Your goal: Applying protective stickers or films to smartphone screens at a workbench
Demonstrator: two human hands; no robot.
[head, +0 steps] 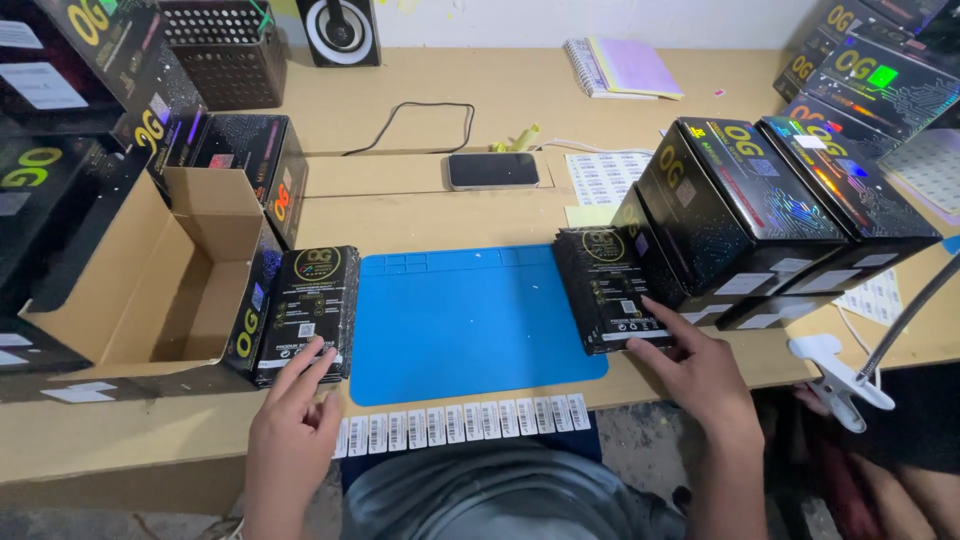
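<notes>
My left hand [292, 410] rests with fingers spread on the near end of a stack of flat black packets [308, 305], left of a blue work mat [470, 320]. My right hand [692, 368] touches the near edge of a second stack of black packets [608, 290] at the mat's right side. Neither hand grips anything. A row of white barcode stickers [465, 425] lines the table's front edge between my hands.
An open cardboard box [150, 290] lies at the left. Big black cartons [760, 215] stand at the right and back left. A phone [492, 170], sticker sheets [605, 178], a notebook [625, 68], a speaker [340, 30] and a mesh holder [225, 50] sit farther back. A white clamp [838, 378] grips the right edge.
</notes>
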